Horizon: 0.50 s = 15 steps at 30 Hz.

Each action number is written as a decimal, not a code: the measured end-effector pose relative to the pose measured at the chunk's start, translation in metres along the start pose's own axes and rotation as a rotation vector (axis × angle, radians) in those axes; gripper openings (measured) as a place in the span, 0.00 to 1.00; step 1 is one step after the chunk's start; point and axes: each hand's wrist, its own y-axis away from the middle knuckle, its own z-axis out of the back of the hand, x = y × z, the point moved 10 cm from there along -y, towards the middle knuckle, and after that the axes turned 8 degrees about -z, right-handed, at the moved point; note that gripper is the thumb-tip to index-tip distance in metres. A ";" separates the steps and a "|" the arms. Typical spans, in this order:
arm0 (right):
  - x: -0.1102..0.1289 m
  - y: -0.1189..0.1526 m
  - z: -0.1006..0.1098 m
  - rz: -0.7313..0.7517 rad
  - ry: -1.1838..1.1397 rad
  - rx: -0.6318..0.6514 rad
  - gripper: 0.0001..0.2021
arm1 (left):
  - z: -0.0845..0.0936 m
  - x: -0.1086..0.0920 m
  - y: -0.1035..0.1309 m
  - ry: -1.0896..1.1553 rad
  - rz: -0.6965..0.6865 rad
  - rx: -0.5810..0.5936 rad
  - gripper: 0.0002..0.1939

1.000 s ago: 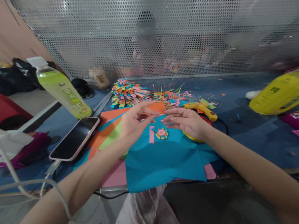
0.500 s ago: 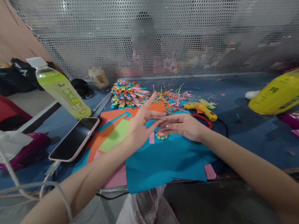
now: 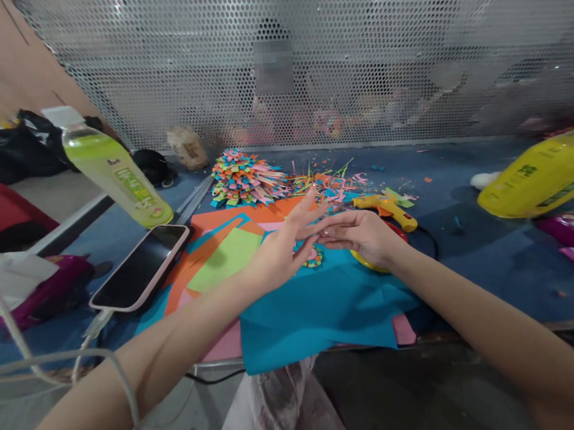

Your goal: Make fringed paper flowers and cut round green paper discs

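Observation:
My left hand (image 3: 289, 244) hovers over the blue paper (image 3: 318, 311), its index finger raised and the other fingers stretched toward my right hand. My right hand (image 3: 364, 236) meets it at the fingertips, thumb and fingers pinched together; whether something small lies between them is hidden. Just below the fingertips is a small round piece (image 3: 313, 258) of multicoloured paper. Beside and under my right hand a curved yellow handle (image 3: 361, 260) shows in part, with a red one close by. Behind it lies a yellow hot glue gun (image 3: 392, 211).
A cone of layered paper strips (image 3: 245, 178) stands at the back, with paper scraps (image 3: 331, 185) next to it. Green (image 3: 226, 258) and orange sheets lie left. A phone (image 3: 140, 268), a green drink bottle (image 3: 114, 168) and a yellow bottle (image 3: 535, 181) flank the work area.
My left hand has shifted right and turned, covering the pink strip that showed earlier. The right hand has closed into a tighter pinch, and the yellow handle now shows under it.

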 end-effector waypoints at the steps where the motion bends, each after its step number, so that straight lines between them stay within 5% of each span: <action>1: 0.003 0.001 0.003 0.006 0.011 -0.016 0.13 | 0.006 0.001 0.000 -0.003 0.001 -0.051 0.35; 5: 0.017 0.002 0.018 0.074 0.076 -0.108 0.13 | 0.031 0.017 0.001 0.060 0.080 -0.252 0.29; 9: 0.026 0.003 0.025 0.138 0.108 -0.146 0.13 | 0.037 0.046 0.007 0.185 0.282 -0.335 0.20; 15: 0.033 0.005 0.028 0.174 0.081 -0.147 0.15 | 0.026 0.051 0.010 0.221 0.362 -0.265 0.15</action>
